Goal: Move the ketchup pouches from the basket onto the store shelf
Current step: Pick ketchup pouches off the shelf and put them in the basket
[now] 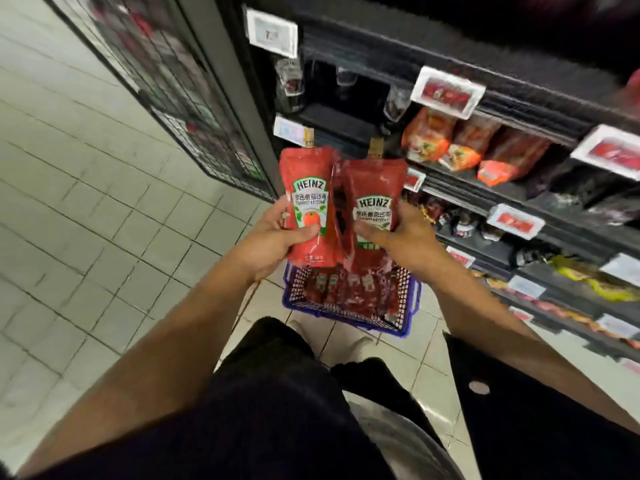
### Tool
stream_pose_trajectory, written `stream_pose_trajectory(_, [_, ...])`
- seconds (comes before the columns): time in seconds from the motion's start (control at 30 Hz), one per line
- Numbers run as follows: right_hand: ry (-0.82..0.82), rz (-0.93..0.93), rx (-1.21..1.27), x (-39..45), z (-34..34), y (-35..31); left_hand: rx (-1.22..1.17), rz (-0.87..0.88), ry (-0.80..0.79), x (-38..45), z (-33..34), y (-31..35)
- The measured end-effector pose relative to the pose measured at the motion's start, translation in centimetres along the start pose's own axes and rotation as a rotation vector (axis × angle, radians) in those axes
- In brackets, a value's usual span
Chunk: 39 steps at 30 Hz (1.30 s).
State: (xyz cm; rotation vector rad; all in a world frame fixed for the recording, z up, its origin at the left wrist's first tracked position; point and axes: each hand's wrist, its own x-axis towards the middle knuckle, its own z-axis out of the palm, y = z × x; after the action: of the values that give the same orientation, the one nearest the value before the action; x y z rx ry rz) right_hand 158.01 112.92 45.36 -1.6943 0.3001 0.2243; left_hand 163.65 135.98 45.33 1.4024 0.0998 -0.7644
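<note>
A: Red film, glossy, creased. Entry: two Heinz tomato ketchup pouches up at chest level, one per hand. Left pouch (306,202) stands upright with its gold cap on top; the left hand (273,240) grips its lower half, thumb pressed across the front label, fingers curled behind.

B: And the other?

A: Right pouch (374,199), also cap-up, tilted slightly toward its neighbour so the two edges touch or overlap. The right hand (398,237) pinches it low down, thumb over the label's bottom, fingers wrapped round the back. Judgement: held by the base so the caps lead into the shelf and the labels face forward.

B: Remaining stock?

A: The blue basket (412,299) sits on the tiled floor (86,202) directly below the hands, just ahead of the person's feet. More ketchup pouches (349,289) lie in it in rows; count not readable.

B: Destination?

A: The dark store shelf (346,116) just beyond the caps, behind the white price tag (272,34), looks mostly unfilled. Orange-red packets (464,140) occupy the bay to its right. Both pouches are well short of it; placing not yet done. Shelving is blurred, so the exact slot cannot be told.
</note>
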Motion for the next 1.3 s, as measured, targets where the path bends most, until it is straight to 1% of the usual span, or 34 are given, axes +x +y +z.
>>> stream_pose_trajectory(0.1, [0.055, -0.076, 0.019, 0.0, -0.6, -3.2, 0.012, 0.081, -0.030, 0.0, 0.6, 3.9])
stream_pose_trajectory(0.2, [0.120, -0.117, 0.120, 0.3, -0.9, -6.4, 0.001, 0.153, -0.082, 0.4, 0.5, 7.5])
stream_pose_trajectory(0.3, [0.207, -0.133, 0.197, 0.7, -0.7, -9.3, 0.034, 0.215, -0.136, 1.6, -0.5, 10.7])
stream_pose_trajectory(0.4, [0.287, -0.143, 0.253, 1.9, 0.6, -11.7, 0.079, 0.240, -0.212, 3.7, -2.2, 13.7])
stream_pose_trajectory(0.53, [0.402, -0.087, 0.420, 5.2, 3.6, -14.5, 0.152, 0.242, -0.267, 6.6, -4.5, 17.8])
stream_pose_trajectory(0.67, [0.462, -0.046, 0.436, 8.1, 5.6, -16.6, 0.192, 0.289, -0.339, 9.3, -6.3, 20.7])
stream_pose_trajectory(0.83, [0.487, -0.103, 0.426, 9.9, 6.1, -17.1, 0.253, 0.298, -0.274, 12.3, -7.6, 22.1])
stream_pose_trajectory(0.93, [0.491, -0.148, 0.381, 11.0, 5.4, -16.2, 0.272, 0.354, -0.306, 14.2, -7.2, 21.8])
stream_pose_trajectory(1.0, [0.481, -0.179, 0.352, 12.0, 4.4, -15.9, 0.317, 0.417, -0.298, 15.5, -6.5, 21.7])
stream_pose_trajectory(1.07, [0.473, -0.180, 0.279, 12.9, 2.9, -15.7, 0.358, 0.472, -0.319, 16.5, -5.4, 22.3])
stream_pose_trajectory(1.17, [0.417, -0.175, 0.237, 14.4, 0.7, -16.4, 0.279, 0.450, -0.347, 17.8, -3.6, 24.3])
stream_pose_trajectory(1.23, [0.426, -0.153, 0.251, 15.1, -0.4, -17.2, 0.279, 0.430, -0.279, 18.7, -2.3, 26.2])
stream_pose_trajectory(1.3, [0.431, -0.161, 0.264, 15.8, -1.7, -17.8, 0.327, 0.434, -0.167, 20.0, -0.9, 27.9])
